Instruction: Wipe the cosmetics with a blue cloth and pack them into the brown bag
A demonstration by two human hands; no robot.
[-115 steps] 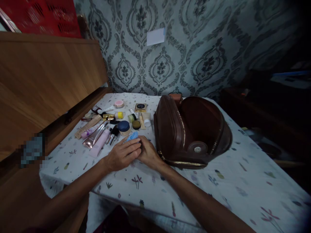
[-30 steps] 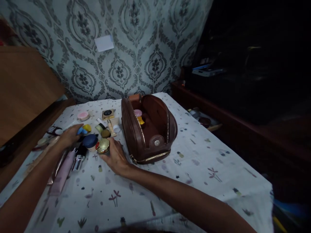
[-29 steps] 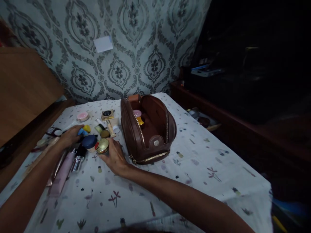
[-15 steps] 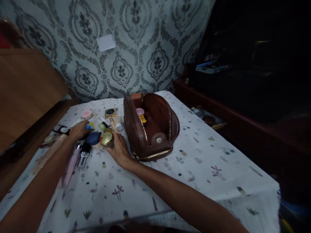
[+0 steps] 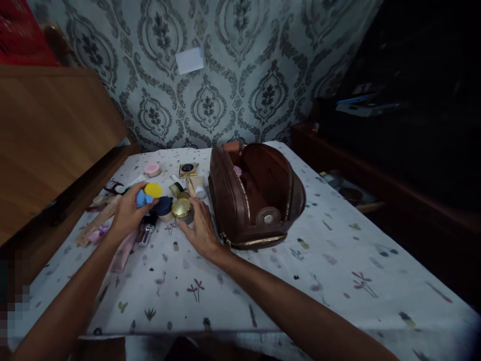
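Yellow cap (image 5: 153, 190) now aloft in left hand (image 5: 128, 210), right hand (image 5: 203, 229) around jar (image 5: 182, 207), pink item (image 5: 238, 171) inside bag (image 5: 230, 200)

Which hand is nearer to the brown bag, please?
Right. The right hand is just left of the brown bag, around the gold-lidded jar; the left hand is farther left, holding a blue item.

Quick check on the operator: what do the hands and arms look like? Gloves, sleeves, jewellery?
Both bare. Left hand and right hand: no gloves. Left forearm and right forearm: no sleeves within the frame, and no watch, bracelet, cable or marker visible. No rings seen, but the fingers are partly hidden and the light is dim, so can't rule them out.
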